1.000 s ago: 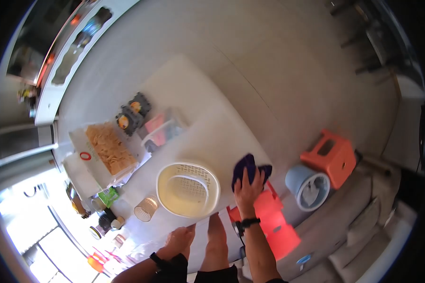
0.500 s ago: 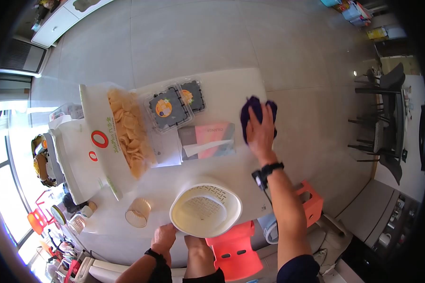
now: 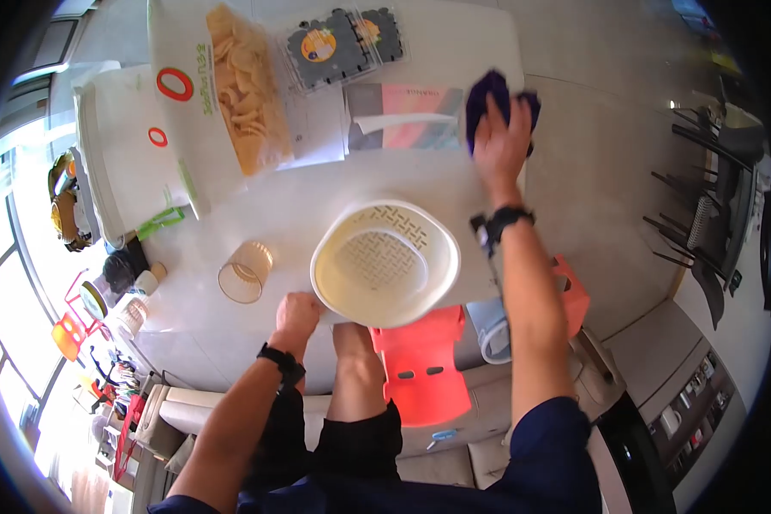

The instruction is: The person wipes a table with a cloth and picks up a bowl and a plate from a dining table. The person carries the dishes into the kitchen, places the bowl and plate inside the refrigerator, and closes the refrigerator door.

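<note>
At the left I have the white package (image 3: 128, 158) and the bag of chips (image 3: 244, 98) lying together, likely grouped so my right arm has room to reach. Next comes the ribbed glass (image 3: 247, 270), tilted in view only, I suspect, by the lens. My left hand (image 3: 298, 315) sits at the near edge of the table (image 3: 287, 201), between the glass and the cream basin (image 3: 377, 257), its fingers curled in; I judge it a prop for the body, but I cannot tell whether they close on the edge. The clear boxes (image 3: 325, 47) lie beyond, on the far side. The basin stands close to the near edge, just beside that hand, probably for easy reach. Past it is the tissue packet (image 3: 407, 116), with the cloth just to its right. My right hand (image 3: 501, 141) holds this dark cloth (image 3: 484, 94) from above, fingers slightly parted, I think to spread pressure across it. The cloth lies bunched beneath and ahead of the fingertips, with folds bulging out on both sides, at the table's right end, its outer fold seeming to reach past the edge.
</note>
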The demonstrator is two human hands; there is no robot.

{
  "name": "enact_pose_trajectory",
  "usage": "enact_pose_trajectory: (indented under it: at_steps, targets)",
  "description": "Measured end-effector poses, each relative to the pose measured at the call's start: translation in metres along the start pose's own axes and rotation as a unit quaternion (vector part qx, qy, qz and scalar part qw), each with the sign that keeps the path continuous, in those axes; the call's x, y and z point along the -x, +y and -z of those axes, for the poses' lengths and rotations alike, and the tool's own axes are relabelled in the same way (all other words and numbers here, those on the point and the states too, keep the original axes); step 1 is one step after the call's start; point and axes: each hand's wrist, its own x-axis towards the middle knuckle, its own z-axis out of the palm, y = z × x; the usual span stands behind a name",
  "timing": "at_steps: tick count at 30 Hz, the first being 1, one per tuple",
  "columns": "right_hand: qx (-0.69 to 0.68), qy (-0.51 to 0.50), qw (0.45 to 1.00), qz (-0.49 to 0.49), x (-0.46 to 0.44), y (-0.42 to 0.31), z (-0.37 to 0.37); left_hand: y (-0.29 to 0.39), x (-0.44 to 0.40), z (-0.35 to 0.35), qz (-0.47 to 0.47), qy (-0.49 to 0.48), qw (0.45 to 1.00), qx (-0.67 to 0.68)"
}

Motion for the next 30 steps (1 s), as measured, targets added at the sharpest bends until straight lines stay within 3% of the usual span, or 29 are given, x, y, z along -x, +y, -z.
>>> enact_pose_trajectory:
  at_steps: [4,8,9,10,11,12,15,16,18,23,25,26,27,28,30]
  targets:
    - [-0.019,-0.07,0.993,-0.091,0.126,-0.019,0.047,-0.007,-0.003,-0.001,0.005,-0.024,0.999,0.025]
    - [0.022,-0.049,0.988,-0.146,0.193,-0.017,0.061,-0.019,0.002,-0.008,0.018,-0.011,0.998,0.064]
    - [0.023,-0.046,0.988,-0.149,0.196,-0.017,0.063,-0.015,0.008,-0.003,0.062,-0.062,0.961,0.263]
    - [0.025,-0.044,0.986,-0.159,0.2,-0.018,0.064,-0.007,0.019,0.008,0.105,-0.112,0.88,0.449]
    - [0.027,-0.043,0.984,-0.171,0.206,-0.021,0.065,0.008,0.031,0.028,0.066,-0.136,0.828,0.54]
    - [0.027,-0.045,0.983,-0.178,0.212,-0.028,0.067,0.027,0.042,0.05,0.028,-0.16,0.765,0.623]
    - [0.043,-0.03,0.971,-0.235,0.226,-0.056,0.068,0.082,0.049,0.084,0.05,-0.134,0.743,0.654]
    - [0.05,-0.028,0.966,-0.25,0.237,-0.071,0.068,0.087,0.039,0.081,0.051,-0.137,0.746,0.65]
    - [0.057,-0.028,0.96,-0.271,0.252,-0.105,0.069,0.093,0.016,0.072,0.063,-0.074,0.857,0.505]
    - [-0.029,-0.044,0.96,-0.274,0.278,-0.202,0.067,0.131,-0.033,0.084,0.016,-0.059,0.883,0.465]
    - [-0.064,-0.106,0.95,-0.287,0.272,-0.251,0.071,0.145,-0.048,0.088,-0.008,-0.052,0.9,0.434]
    - [-0.097,-0.125,0.957,-0.241,0.284,-0.271,0.061,0.15,-0.054,0.088,-0.02,-0.045,0.916,0.398]
    - [-0.12,-0.27,0.935,-0.198,0.277,-0.293,0.077,0.153,-0.055,0.089,-0.032,-0.038,0.931,0.362]
    - [-0.205,-0.303,0.913,-0.18,0.278,-0.31,0.068,0.155,-0.048,0.093,-0.029,-0.039,0.933,0.356]
    - [-0.232,-0.219,0.947,-0.042,0.296,-0.321,0.054,0.157,-0.034,0.103,0.001,-0.082,0.91,0.406]
